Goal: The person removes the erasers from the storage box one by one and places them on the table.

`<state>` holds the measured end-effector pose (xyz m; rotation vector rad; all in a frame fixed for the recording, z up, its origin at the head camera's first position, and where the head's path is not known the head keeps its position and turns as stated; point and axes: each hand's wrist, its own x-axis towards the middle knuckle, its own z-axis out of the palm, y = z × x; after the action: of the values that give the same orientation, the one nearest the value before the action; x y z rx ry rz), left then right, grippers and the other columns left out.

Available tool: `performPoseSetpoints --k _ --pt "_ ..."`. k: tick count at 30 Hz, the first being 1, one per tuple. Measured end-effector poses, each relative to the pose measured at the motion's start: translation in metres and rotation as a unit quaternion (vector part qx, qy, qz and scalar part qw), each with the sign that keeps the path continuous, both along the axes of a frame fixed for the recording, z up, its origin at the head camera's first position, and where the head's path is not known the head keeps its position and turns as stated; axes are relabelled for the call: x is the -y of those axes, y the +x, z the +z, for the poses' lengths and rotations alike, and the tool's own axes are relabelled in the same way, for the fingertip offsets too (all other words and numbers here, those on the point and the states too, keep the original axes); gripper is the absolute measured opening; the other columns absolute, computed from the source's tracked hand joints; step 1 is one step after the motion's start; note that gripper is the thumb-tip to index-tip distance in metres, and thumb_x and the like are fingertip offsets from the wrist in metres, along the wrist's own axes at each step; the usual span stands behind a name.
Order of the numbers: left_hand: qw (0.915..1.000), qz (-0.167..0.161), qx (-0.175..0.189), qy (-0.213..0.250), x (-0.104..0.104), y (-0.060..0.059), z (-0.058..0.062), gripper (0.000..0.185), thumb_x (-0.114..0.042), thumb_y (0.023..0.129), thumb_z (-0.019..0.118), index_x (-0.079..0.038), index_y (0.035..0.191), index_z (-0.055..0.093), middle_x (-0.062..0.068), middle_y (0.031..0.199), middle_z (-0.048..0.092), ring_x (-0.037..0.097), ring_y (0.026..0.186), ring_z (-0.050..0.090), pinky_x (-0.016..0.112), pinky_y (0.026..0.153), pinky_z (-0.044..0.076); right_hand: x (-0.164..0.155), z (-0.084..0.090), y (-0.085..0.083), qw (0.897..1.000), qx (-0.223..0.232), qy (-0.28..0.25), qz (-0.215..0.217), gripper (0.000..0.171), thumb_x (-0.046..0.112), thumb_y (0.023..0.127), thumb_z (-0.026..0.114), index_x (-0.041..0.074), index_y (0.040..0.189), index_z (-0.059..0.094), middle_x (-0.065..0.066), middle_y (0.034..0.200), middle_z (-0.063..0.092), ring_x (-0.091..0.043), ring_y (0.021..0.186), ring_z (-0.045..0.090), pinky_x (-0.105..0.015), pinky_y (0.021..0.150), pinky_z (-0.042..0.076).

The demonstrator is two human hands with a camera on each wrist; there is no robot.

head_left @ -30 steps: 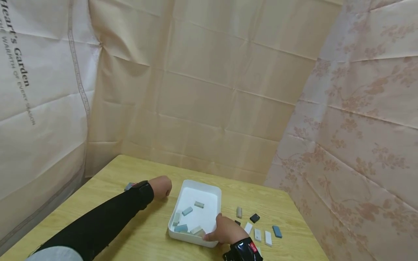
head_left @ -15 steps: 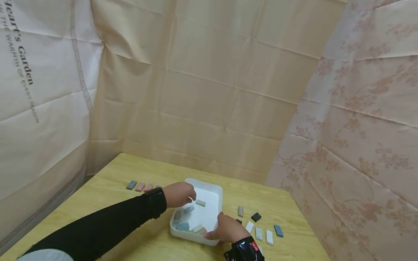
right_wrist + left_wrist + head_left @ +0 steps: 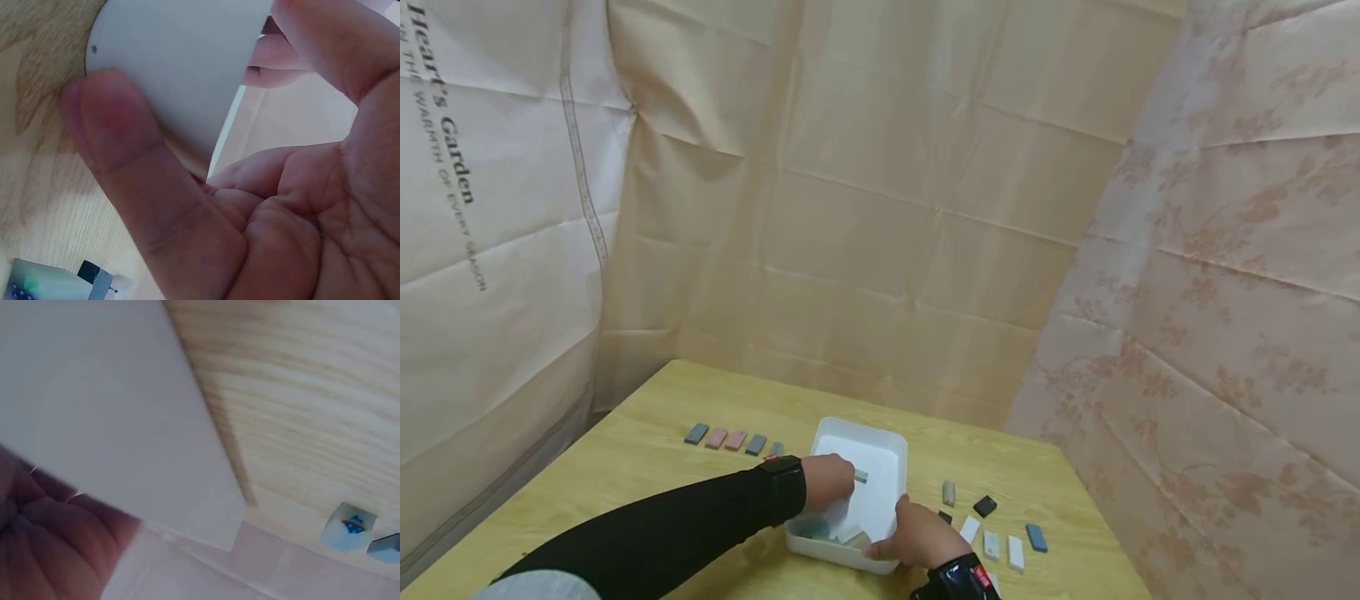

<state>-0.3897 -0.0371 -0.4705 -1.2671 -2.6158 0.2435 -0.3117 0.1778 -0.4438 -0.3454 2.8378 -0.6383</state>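
A white box [image 3: 887, 457] stands on the table, with several small rectangular blocks in grey-green, blue and pale tones inside. My left hand [image 3: 829, 482] reaches over its left side into it, beside a grey-green block [image 3: 861, 477]. The box wall hides the fingertips of the left hand [image 3: 56, 550] in the left wrist view, so whether they hold anything cannot be told. At the near right corner, my right hand [image 3: 921, 533] grips the box. In the right wrist view, the right hand [image 3: 269, 225] has digits on both sides of the box wall [image 3: 181, 56].
Left of the box, grey blocks [image 3: 697, 433] and pink blocks [image 3: 717, 437] lie in a row. On the right lie a black block [image 3: 985, 506], a blue block [image 3: 1036, 537], a greyish-brown block [image 3: 950, 492] and several white blocks [image 3: 1016, 552]. Fabric curtains [image 3: 865, 250] surround the table.
My left hand has moved right, from the table beside the box, across its rim and into it. This uncovers the row of blocks at left. My right hand stays on the box.
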Motion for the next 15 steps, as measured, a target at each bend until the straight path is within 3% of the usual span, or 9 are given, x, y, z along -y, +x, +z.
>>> performPoseSetpoints --k 4,9,11,13,15 --pt "0.9998 -0.002 0.004 0.018 0.004 -0.001 0.005 0.013 -0.009 0.087 0.079 -0.017 0.079 0.076 -0.007 0.073 0.065 0.005 0.062 0.045 0.023 0.061 0.041 0.001 0.003 -0.003 1.0 -0.009 0.009 -0.006 0.083 0.04 0.082 0.092 -0.014 0.131 0.053 -0.018 0.106 0.069 -0.029 0.089 0.063 -0.056 0.088 0.054" --pt "0.9929 -0.014 0.061 0.101 0.019 -0.006 0.015 0.012 -0.002 0.083 0.083 -0.013 0.08 0.081 -0.009 0.076 0.071 0.001 0.068 0.052 0.02 0.068 0.047 0.002 0.004 -0.003 1.0 0.007 0.006 -0.009 0.086 0.039 0.082 0.092 -0.016 0.135 0.051 -0.019 0.109 0.069 -0.029 0.091 0.063 -0.057 0.09 0.054" --pt "0.9889 -0.024 0.063 0.132 0.03 -0.011 0.021 0.02 0.001 0.083 0.082 -0.014 0.071 0.074 -0.011 0.071 0.063 0.001 0.067 0.048 0.019 0.066 0.044 0.002 0.003 -0.002 1.0 0.011 0.003 -0.01 0.086 0.039 0.082 0.092 -0.015 0.135 0.051 -0.018 0.108 0.069 -0.028 0.091 0.063 -0.056 0.09 0.054" --pt "0.9855 -0.02 0.063 0.156 0.043 -0.015 0.03 0.02 0.001 0.084 0.083 -0.013 0.072 0.074 -0.011 0.073 0.064 0.0 0.069 0.051 0.019 0.068 0.047 0.002 0.002 -0.002 1.0 0.012 0.005 -0.011 0.084 0.039 0.082 0.092 -0.014 0.134 0.052 -0.016 0.106 0.069 -0.028 0.089 0.063 -0.054 0.088 0.054" --pt "0.983 -0.018 0.063 0.172 0.058 -0.018 0.037 0.032 0.003 0.084 0.082 -0.014 0.065 0.063 -0.012 0.068 0.05 0.002 0.065 0.04 0.021 0.064 0.039 0.001 0.001 -0.003 1.0 0.015 0.004 -0.013 0.082 0.039 0.082 0.092 -0.013 0.133 0.053 -0.015 0.104 0.069 -0.027 0.087 0.064 -0.053 0.086 0.055"
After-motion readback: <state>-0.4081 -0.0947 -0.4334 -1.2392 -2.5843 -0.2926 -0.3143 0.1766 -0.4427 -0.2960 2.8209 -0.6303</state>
